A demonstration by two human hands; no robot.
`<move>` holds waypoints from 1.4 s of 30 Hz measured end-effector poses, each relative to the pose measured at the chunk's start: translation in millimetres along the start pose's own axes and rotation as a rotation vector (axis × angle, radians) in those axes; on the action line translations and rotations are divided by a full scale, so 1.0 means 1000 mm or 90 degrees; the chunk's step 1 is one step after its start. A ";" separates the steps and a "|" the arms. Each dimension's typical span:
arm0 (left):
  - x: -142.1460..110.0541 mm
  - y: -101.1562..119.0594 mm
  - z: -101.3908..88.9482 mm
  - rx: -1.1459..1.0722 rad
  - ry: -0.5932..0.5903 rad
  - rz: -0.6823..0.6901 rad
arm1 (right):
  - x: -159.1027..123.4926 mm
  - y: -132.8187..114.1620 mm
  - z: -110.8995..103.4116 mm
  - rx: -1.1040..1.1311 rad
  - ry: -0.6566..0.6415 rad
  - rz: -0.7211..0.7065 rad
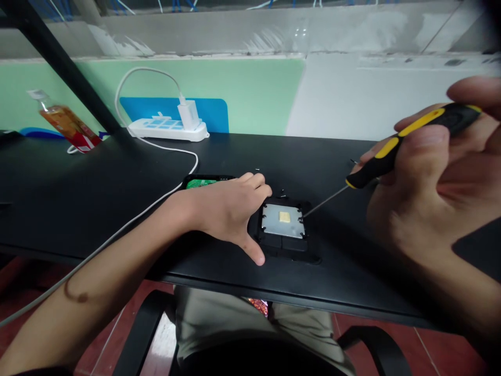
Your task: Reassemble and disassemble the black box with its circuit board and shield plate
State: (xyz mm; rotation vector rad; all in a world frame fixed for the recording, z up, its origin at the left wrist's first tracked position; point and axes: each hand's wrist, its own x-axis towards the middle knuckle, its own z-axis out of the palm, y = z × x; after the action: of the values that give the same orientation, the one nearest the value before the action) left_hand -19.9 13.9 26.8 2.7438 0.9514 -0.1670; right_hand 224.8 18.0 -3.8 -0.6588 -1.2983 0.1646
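Note:
In my right hand [426, 172] I hold a screwdriver [378, 159] with a black and yellow handle. Its thin shaft slants down to the left, and the tip meets the right edge of a pale metal plate [274, 227]. That plate sits in a black device housing [287, 244] and carries a small cream-coloured square pad [284, 217]. Around the housing's left side my left hand [230, 206] is braced, fingers curled at the upper corner and thumb at the lower one. Partly behind that hand lies a green circuit board [200, 183] in a black frame.
Small screws [282, 193] lie on the black desk [235, 154] beyond the housing. A white power strip [170, 129] with a charger [188, 114] stands by the wall; its white cable [156, 201] crosses the desk under my left arm. A drink bottle [64, 122] is at far left.

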 end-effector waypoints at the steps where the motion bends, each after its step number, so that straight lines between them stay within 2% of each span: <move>1: 0.000 0.000 0.000 -0.002 0.002 0.002 | 0.001 0.004 0.000 -0.026 -0.018 -0.052; 2: 0.000 0.000 0.001 -0.005 0.003 0.003 | 0.003 0.008 0.000 -0.049 -0.035 -0.110; 4: 0.000 0.000 0.001 -0.012 0.003 0.003 | 0.005 0.018 -0.001 -0.064 -0.046 -0.162; 10: -0.002 0.001 0.000 -0.050 0.000 0.017 | 0.011 0.040 -0.005 -0.054 -0.047 -0.181; 14: -0.001 0.004 -0.002 -0.066 0.106 0.008 | 0.011 0.043 -0.002 -0.021 -0.037 -0.173; 17: 0.003 0.003 0.000 -0.040 0.189 0.063 | 0.008 0.041 0.003 -0.015 -0.018 -0.137; 19: 0.005 0.002 0.002 -0.011 0.205 0.103 | 0.006 0.039 0.005 -0.008 -0.015 -0.111; 22: 0.007 0.001 0.005 0.027 0.198 0.106 | 0.004 0.038 0.006 -0.003 -0.027 -0.092; 27: 0.009 0.000 0.006 0.075 0.189 0.055 | 0.002 0.037 0.008 0.016 -0.043 -0.097; 32: 0.009 -0.002 0.006 0.085 0.143 0.007 | 0.006 0.037 0.005 0.010 -0.013 -0.115; 37: 0.005 -0.002 0.003 0.033 0.139 0.001 | 0.012 0.042 -0.001 0.000 -0.018 -0.216; 42: -0.002 0.000 -0.002 -0.046 0.086 0.042 | 0.004 0.029 0.004 0.002 -0.051 -0.191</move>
State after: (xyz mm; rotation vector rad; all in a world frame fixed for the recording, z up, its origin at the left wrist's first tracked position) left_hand -21.2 13.1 29.5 2.7441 0.8793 0.0630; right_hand 229.1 44.7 -15.3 -0.4511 -1.4572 -0.0518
